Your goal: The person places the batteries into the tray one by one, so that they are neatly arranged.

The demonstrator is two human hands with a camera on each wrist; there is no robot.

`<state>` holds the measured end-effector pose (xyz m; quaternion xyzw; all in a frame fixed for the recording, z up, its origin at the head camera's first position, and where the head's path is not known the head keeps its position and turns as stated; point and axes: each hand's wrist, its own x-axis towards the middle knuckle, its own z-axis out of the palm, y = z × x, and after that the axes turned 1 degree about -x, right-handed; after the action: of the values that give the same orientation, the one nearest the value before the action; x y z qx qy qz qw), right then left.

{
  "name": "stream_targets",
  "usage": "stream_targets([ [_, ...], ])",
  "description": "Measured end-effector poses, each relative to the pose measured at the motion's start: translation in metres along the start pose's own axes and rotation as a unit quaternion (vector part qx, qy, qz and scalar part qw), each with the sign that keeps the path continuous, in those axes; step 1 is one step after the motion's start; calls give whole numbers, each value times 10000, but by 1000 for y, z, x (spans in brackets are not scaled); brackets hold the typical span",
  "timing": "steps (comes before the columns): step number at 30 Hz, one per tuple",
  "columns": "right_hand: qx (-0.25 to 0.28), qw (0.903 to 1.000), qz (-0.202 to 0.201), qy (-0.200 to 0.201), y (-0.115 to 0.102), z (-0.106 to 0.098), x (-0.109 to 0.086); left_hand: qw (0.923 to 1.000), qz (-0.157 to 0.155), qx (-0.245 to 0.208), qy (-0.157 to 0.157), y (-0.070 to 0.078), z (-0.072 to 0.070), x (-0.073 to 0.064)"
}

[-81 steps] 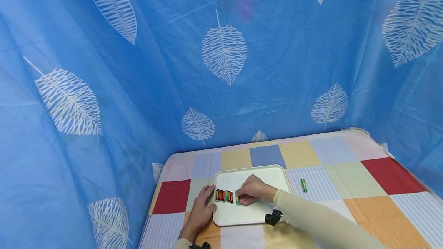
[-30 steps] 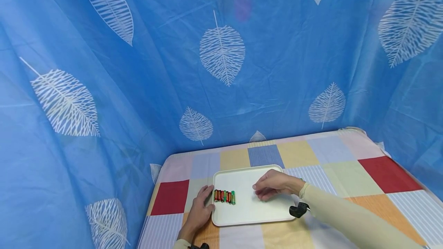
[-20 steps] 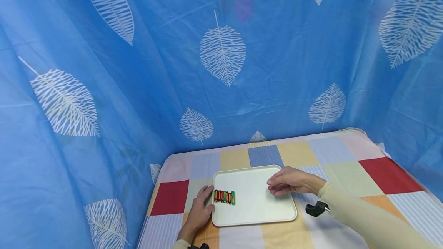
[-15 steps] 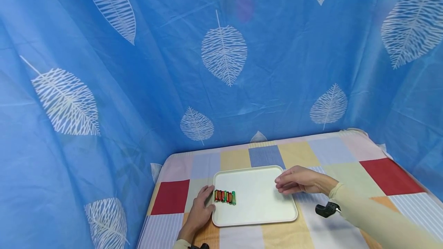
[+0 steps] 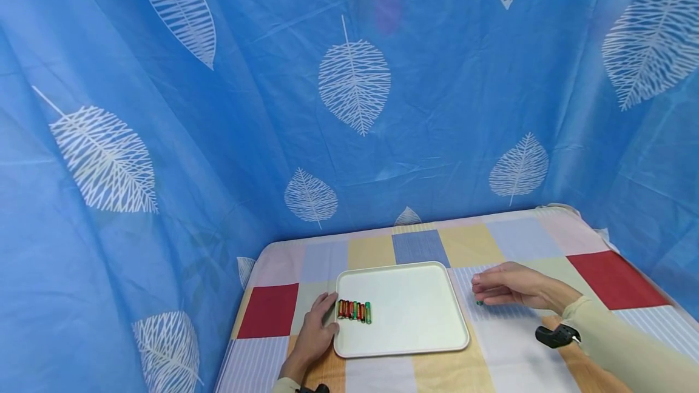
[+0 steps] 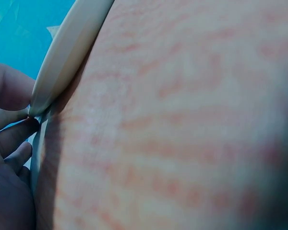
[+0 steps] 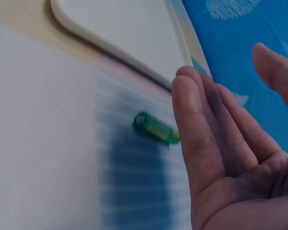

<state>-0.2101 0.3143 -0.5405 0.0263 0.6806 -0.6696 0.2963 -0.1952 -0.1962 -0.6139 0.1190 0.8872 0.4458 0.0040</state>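
In the head view a row of red and green batteries [image 5: 354, 310] lies side by side at the left of a white tray [image 5: 409, 344]. My left hand [image 5: 315, 333] rests against the tray's left rim, its extended fingers and thumb touching the edge; the left wrist view shows these fingers at the tray rim [image 6: 62, 52]. To the tray's right, my right hand [image 5: 510, 285] hovers over a single green battery [image 7: 156, 128] on the cloth. In the right wrist view its fingers are extended, thumb apart, with nothing held. From the head, most of that battery is hidden beneath the hand.
A patchwork cloth [image 5: 404, 375] covers the table. Blue curtains [image 5: 246, 138] with white leaf prints stand behind it and at both sides. Each wrist wears a black camera, such as the one on the right wrist [image 5: 556, 336].
A green battery set down by my right hand now sits at the right end of the row. The right hand has moved right, off the tray, to the loose green battery. My left hand stays put.
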Motion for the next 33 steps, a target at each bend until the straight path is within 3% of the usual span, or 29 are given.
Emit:
stream_targets([
  [7,137,9989,174,410,12,-20,-7,10000,-22,-9,-24,0,0,0],
  [16,343,9955,354,808,24,-29,-5,9999,-135,-5,-23,2,1,-1],
  [25,207,9865,619,1502,21,-19,4,9999,-113,-6,-9,2,0,2],
  [33,-553,9796,667,1815,18,-4,13,9999,-111,4,30,4,-1,1],
])
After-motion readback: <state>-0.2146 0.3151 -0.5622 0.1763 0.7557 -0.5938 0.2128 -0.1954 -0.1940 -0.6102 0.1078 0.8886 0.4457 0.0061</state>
